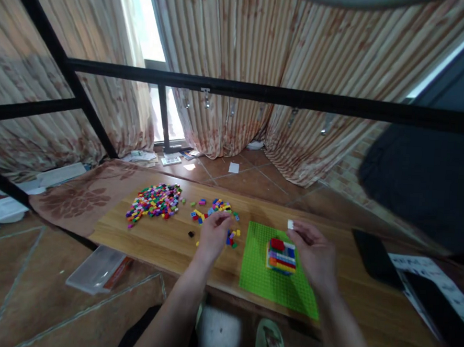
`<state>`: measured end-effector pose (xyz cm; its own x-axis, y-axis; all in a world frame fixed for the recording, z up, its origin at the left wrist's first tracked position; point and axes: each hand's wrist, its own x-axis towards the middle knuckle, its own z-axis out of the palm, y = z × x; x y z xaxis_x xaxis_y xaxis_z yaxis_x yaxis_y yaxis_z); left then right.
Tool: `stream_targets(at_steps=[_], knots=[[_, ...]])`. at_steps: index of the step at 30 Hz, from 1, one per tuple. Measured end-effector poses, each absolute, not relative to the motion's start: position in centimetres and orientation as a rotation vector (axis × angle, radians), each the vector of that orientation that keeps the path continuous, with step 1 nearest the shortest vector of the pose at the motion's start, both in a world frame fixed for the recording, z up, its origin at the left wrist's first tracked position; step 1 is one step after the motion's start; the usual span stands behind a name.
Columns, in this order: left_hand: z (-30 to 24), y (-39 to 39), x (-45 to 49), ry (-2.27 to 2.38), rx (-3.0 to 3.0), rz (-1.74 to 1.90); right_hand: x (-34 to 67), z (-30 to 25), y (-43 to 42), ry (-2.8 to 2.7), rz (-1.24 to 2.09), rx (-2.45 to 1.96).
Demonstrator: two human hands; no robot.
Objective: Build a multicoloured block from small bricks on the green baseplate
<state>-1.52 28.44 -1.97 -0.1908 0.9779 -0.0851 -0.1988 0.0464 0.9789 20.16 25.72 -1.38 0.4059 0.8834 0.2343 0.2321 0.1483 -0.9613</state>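
We are pinching a small white plastic brick in our right hand just above the flat green studded baseplate on the wooden desk, while our left hand is curling over loose coloured bricks, its grip impossible to tell.

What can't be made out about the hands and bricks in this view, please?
Left hand: its back hides whether it grips any brick, head view.
White brick pinched by right hand: blurred, studs unreadable.
Loose brick pile: pieces too small to count.
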Motion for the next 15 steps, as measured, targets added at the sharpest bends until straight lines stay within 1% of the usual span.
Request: stream_targets(at_steps=[6,9,15], knots=[[-3.6,28.0,2.9,1.234,1.344,1.244,25.7,-2.7,23.6,-1.297,0.595,-1.534],[-3.6,27.6,4.6,1.226,1.418,1.183,26.1,-2.8,22.9,-1.49,0.531,-1.613],[-4.6,28.1,7.4,1.165,1.429,1.136,24.9,-3.0,23.4,-1.723,0.405,-1.584]])
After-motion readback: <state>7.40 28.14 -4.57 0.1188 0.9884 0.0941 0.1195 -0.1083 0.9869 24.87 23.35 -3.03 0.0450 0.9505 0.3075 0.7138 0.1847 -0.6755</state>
